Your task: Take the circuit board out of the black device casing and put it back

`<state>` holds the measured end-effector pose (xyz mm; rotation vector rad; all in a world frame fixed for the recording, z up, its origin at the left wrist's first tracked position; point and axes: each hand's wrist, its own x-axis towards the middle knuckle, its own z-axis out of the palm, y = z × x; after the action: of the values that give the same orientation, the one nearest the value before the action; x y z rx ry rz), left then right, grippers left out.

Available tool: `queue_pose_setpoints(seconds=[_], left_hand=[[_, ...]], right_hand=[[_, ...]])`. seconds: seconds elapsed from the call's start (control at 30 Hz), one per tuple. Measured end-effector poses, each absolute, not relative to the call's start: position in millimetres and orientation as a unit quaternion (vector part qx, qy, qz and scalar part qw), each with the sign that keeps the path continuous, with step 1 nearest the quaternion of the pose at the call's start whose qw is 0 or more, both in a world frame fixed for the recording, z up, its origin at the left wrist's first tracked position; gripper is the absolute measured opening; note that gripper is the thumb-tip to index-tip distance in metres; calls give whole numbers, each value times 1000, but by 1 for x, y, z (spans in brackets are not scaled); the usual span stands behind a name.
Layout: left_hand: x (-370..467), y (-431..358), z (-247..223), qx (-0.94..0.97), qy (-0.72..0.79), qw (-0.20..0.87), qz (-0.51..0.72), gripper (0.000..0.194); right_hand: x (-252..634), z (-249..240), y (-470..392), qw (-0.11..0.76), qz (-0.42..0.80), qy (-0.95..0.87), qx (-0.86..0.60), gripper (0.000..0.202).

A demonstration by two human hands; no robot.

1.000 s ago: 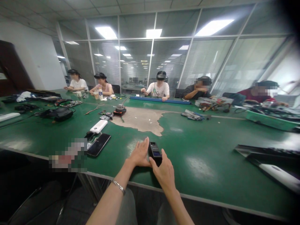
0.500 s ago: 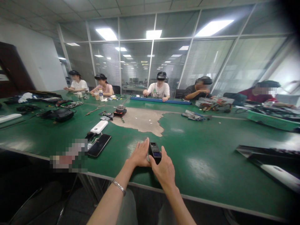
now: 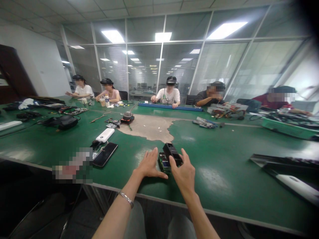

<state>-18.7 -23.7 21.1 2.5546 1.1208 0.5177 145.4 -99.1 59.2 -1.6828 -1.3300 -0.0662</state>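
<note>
My right hand [image 3: 184, 171] grips a black plastic cover [image 3: 170, 151] between thumb and fingers. The cover is tilted, raised at the right side of a small device with an exposed green circuit board [image 3: 163, 163] and a dark blue screen area. That device lies on the green table in front of me. My left hand [image 3: 149, 164] is open along its left side, fingers stretched and thumb pointing right below it. Whether the left fingertips touch the board, I cannot tell.
On the left of the table [image 3: 214, 156] lie a black smartphone [image 3: 105, 154], a white power bank [image 3: 105, 135] and a black pouch [image 3: 65, 122]. A green basket [image 3: 286, 128] of cables and a black tray [image 3: 294, 169] stand right. Several people sit along the far side.
The black cover has come up off the device and shifted right in my right hand, baring the circuit board. My left hand stays nearly in place, its thumb now stretched out.
</note>
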Motion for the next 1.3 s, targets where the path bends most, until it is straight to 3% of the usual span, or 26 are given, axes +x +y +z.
queue_pose_setpoints(seconds=[0.53, 0.9, 1.3], left_hand=[[-19, -24, 21, 890, 395, 142, 181, 122], [-19, -24, 23, 891, 393, 141, 180, 120], [-19, -23, 23, 891, 394, 144, 174, 120]], right_hand=[[213, 0, -98, 439, -53, -511, -738, 70], [211, -5, -103, 425, -87, -533, -726, 83], [212, -6, -103, 415, -72, -534, -733, 79]])
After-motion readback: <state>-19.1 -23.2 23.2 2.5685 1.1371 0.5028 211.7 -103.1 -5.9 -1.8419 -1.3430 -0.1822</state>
